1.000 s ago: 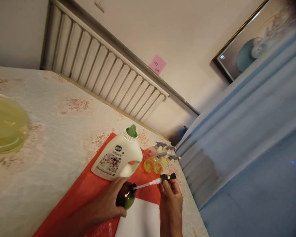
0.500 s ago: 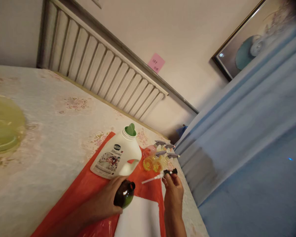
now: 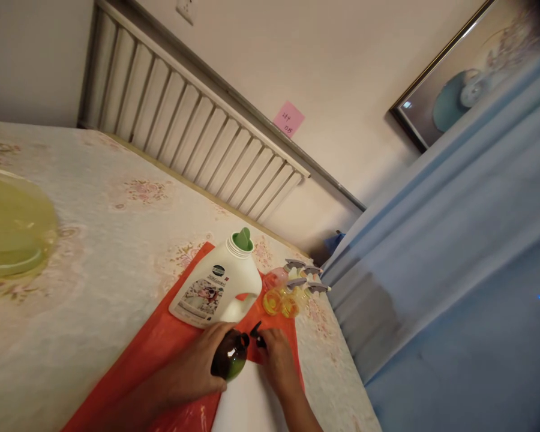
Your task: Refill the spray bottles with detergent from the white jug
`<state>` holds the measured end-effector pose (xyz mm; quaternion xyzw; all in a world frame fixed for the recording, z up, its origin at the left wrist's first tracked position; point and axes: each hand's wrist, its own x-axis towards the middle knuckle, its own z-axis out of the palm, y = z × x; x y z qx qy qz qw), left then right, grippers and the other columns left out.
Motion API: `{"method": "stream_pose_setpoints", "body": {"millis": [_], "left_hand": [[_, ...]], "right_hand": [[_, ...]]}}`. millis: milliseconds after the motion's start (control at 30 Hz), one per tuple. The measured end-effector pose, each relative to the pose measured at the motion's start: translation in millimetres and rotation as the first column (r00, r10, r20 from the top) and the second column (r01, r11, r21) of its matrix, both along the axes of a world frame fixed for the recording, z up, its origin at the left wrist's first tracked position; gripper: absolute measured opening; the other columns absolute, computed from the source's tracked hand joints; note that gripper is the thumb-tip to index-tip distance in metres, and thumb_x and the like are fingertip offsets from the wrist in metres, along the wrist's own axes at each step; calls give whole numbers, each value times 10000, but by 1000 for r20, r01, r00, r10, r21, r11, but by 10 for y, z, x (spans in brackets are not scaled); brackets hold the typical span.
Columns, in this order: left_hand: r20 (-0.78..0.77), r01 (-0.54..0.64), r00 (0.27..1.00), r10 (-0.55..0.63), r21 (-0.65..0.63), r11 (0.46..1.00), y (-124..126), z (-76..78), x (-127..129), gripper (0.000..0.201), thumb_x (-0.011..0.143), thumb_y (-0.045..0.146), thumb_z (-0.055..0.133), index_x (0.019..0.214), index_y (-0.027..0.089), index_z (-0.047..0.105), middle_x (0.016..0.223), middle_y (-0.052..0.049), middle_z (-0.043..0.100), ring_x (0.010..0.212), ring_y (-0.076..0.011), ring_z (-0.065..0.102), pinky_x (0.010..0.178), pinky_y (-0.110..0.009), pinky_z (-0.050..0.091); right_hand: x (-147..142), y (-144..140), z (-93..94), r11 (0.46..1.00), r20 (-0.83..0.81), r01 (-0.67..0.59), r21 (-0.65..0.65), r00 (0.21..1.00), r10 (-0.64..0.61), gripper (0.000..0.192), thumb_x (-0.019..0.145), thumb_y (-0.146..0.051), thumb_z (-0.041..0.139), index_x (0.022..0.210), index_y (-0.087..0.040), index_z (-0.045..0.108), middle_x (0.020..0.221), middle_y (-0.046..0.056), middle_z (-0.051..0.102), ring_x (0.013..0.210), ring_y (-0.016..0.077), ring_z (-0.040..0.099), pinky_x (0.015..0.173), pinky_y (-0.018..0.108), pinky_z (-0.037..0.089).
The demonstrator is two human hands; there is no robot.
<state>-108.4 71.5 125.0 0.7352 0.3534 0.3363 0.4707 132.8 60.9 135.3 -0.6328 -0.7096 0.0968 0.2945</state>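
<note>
My left hand is wrapped round a dark, rounded bottle, whose narrow open mouth tilts up and to the right. Close beside that mouth, my right hand grips a black pump head. The pump's pale dip tube is hidden, and I cannot tell whether it is inside the bottle. Just behind my left hand stands a white detergent jug, its cap off and a green spout showing in the neck.
Several small spray bottles with grey triggers stand right of the jug. A red sheet and white paper lie under my hands on the flowered tablecloth. A yellow translucent basin is at far left, a blue curtain at right.
My right hand has moved left with the pump, from beside the spray bottles to the dark bottle's mouth. The tube, visible before, is now out of sight. My left hand stays on the bottle.
</note>
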Motion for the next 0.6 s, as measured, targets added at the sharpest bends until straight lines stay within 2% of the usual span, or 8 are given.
{"method": "stream_pose_setpoints", "body": {"millis": [133,233,400,500,600], "left_hand": [[40,7,999,-8,24,1000,18,-72,8,850,544,94,663,1334,284,409,1382,-48,523,1323,-283,448,1134,-397,358],[48,11,999,-11,18,1000,24,-118,13,862,545,101,675,1341,301,411,1393,-48,518,1326,-296,446,1135,-414,354],[84,17,996,-16,-12,1000,21,-134,5,888,535,96,680,1347,335,412,1406,-33,511,1334,-318,434,1125,-434,357],[124,43,991,-41,-17,999,6,-81,-14,859,551,109,681,1337,346,426,1366,-20,541,1297,-310,470,1096,-422,381],[132,49,990,-42,-46,998,-20,6,-32,840,559,118,680,1328,355,439,1324,2,564,1256,-297,503,1060,-394,408]], "right_hand": [[-30,5,-62,998,25,-13,-66,1000,14,335,613,-21,571,811,-225,750,813,51,694,826,276,615,787,398,460],[-33,32,-30,997,-32,-21,-76,999,19,328,621,-52,597,856,-223,749,863,49,716,870,288,636,832,424,481],[-91,247,152,1000,-239,-2,-28,971,-5,369,716,-168,615,1075,-189,698,1049,103,716,993,303,653,925,475,494],[-220,444,285,998,-388,-62,-28,921,46,431,723,-234,659,1153,-215,655,1100,93,714,1019,286,663,931,450,513],[-396,618,385,985,-516,-170,-32,847,129,415,717,-323,702,1119,-227,664,1082,70,726,984,266,673,875,396,535]]}}
